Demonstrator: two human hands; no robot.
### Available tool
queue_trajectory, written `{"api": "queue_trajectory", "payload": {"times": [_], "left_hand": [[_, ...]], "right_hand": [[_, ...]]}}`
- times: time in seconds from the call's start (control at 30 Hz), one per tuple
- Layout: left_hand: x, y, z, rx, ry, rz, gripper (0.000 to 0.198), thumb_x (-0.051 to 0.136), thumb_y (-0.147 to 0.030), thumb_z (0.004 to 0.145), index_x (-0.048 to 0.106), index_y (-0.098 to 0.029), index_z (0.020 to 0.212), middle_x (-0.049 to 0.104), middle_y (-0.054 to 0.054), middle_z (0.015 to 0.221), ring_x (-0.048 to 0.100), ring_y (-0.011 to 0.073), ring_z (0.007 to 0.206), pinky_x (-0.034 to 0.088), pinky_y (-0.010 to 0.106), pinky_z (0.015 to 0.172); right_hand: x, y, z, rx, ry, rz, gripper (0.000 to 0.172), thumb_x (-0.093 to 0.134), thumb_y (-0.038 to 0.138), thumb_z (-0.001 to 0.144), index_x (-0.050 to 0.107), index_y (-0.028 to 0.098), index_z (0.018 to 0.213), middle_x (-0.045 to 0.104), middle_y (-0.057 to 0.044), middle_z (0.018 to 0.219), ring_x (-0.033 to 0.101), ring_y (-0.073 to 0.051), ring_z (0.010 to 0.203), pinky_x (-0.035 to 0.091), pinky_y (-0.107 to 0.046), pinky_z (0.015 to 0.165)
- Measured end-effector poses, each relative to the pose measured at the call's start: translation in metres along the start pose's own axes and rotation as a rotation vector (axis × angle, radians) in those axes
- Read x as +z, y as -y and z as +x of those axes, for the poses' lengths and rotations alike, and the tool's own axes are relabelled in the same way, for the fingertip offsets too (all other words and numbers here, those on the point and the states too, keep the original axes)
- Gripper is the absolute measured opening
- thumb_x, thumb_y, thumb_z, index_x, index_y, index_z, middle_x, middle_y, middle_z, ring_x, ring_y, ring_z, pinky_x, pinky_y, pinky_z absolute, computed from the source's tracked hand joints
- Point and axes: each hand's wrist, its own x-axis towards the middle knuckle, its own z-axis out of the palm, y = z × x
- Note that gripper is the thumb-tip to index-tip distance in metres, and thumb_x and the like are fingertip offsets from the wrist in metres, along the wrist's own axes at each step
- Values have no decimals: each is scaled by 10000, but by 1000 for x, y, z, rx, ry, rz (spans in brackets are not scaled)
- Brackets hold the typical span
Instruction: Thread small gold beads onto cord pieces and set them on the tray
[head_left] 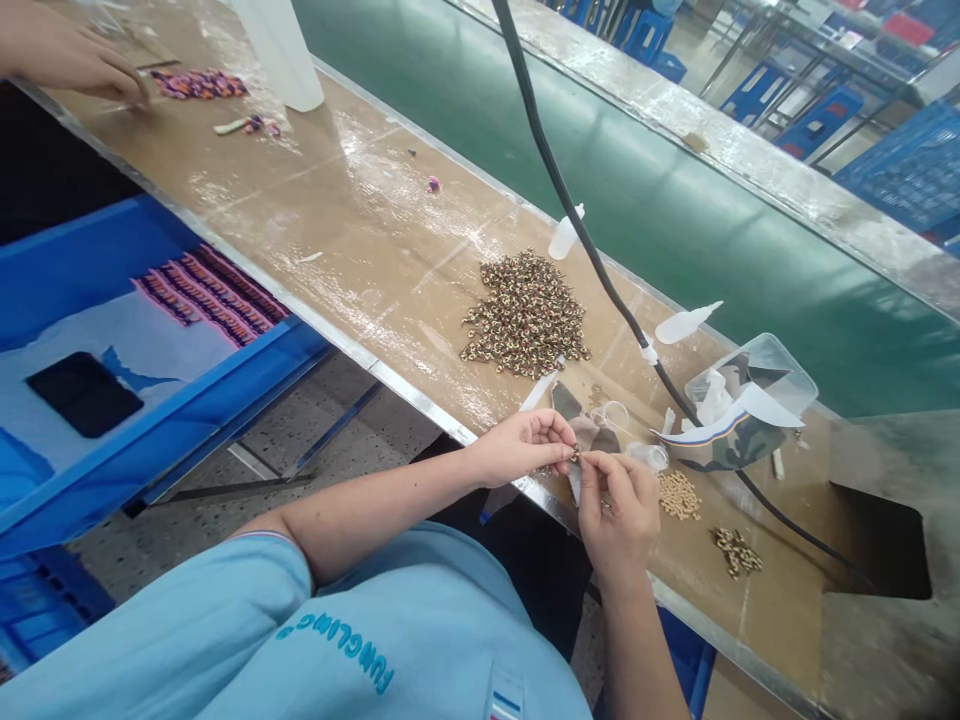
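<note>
Pinched between left hand (531,441) and right hand (624,505), near the front edge of the tabletop (330,240): one small patterned piece (575,454), too small in view to tell in exact form; with the grip of each hand closed in a fine thumb-and-finger pinch, apparently because of so slight a size, and directly in front of the body, likely for close sight and steadiness. Just beyond the left hand, a large heap of brown-and-gold pieces (525,315), probably loose for easy picking; beside the right hand, a heap of pale beads (679,495); farther right, a smaller heap of dark-and-gold pieces (737,553), well apart from the large one, perhaps against mixing; behind, a clear tub (796,372) and a white nozzle bottle (684,324), seemingly within reach; at far left, a co-worker's hand (94,72) near purple-and-orange pieces (199,84).
</note>
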Motion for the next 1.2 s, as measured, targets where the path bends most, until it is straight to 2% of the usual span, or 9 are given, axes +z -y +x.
{"api": "queue_trajectory", "payload": {"times": [0.23, 0.43, 0.63, 0.8, 0.97, 1.2], "left_hand": [[1, 1, 1, 11, -14, 29, 325, 764, -319, 669, 533, -122, 784, 604, -25, 592, 566, 52, 552, 444, 197, 605], [2, 2, 2, 31, 3, 48, 355, 775, -350, 651, 542, -118, 782, 603, -22, 640, 567, 47, 569, 458, 196, 617], [4, 6, -2, 37, 14, 111, 333, 763, -349, 659, 569, -114, 792, 610, -13, 689, 586, 58, 626, 489, 202, 663], [7, 7, -3, 40, 28, 284, 273, 713, -322, 701, 576, -126, 833, 638, 7, 768, 625, 93, 742, 526, 239, 757], [10, 5, -6, 76, 41, 453, 226, 653, -301, 736, 577, -138, 873, 650, 29, 844, 627, 105, 769, 525, 239, 740], [9, 7, -6, 98, 44, 477, 194, 626, -301, 757, 577, -138, 851, 643, 32, 801, 621, 113, 778, 528, 249, 738]], "right_hand": [[-2, -3, -7, 103, 1, 101, 120, 564, 162, 860, 644, 189, 945, 617, -38, 847, 574, -127, 757, 468, -279, 688], [0, 1, -11, 233, -31, 184, 119, 617, 208, 831, 651, 159, 934, 597, -34, 838, 497, -74, 585, 447, -229, 548], [0, 8, -15, 315, -13, 247, 84, 604, 212, 838, 656, 171, 890, 603, -26, 822, 514, -72, 604, 459, -208, 555], [-6, 8, -22, 387, 19, 257, 93, 586, 222, 847, 659, 182, 887, 604, -23, 811, 526, -82, 624, 454, -219, 581], [-21, -13, -40, 373, -45, 44, 97, 583, 240, 842, 661, 186, 857, 610, -23, 792, 517, -97, 624, 446, -260, 657], [-57, -73, -76, 536, -184, -331, 227, 558, 352, 838, 677, 165, 789, 620, -48, 744, 523, -131, 623, 412, -291, 681]]}}
